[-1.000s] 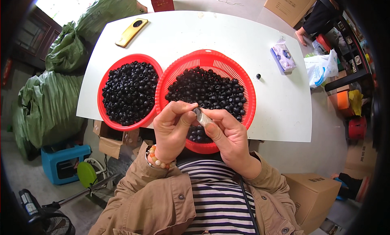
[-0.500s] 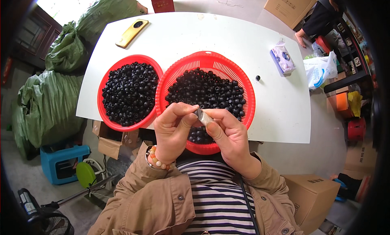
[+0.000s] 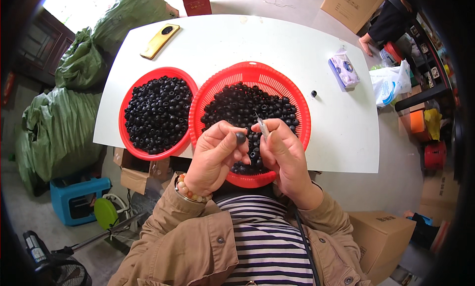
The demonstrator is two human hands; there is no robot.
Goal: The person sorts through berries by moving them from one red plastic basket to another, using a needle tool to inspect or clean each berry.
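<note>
Pinched between the thumb and finger of my left hand (image 3: 217,155) is a small round black piece (image 3: 240,138), like a hollow plastic ball. My right hand (image 3: 284,155) is closed around a slim pale-handled blade (image 3: 263,128), its thin tip pointing up and away. The two hands are a little apart, over the near part of a red slotted basket (image 3: 303,152). Many black pieces (image 3: 247,105) fill that basket, several showing round holes. To its left, a red basin (image 3: 129,142) is heaped with similar black pieces (image 3: 158,113).
Both containers stand on a white table (image 3: 222,38). On it also lie a yellow phone (image 3: 158,42), a pack of wipes (image 3: 344,71) and one loose black piece (image 3: 313,93). Green sacks (image 3: 59,127), a blue stool (image 3: 79,199) and a cardboard box (image 3: 378,236) surround the table. Another person's leg (image 3: 366,43) shows far right.
My hands have separated. The blade has come away from the black piece and turned its tip upward, and the piece now shows plainly in my left fingers.
</note>
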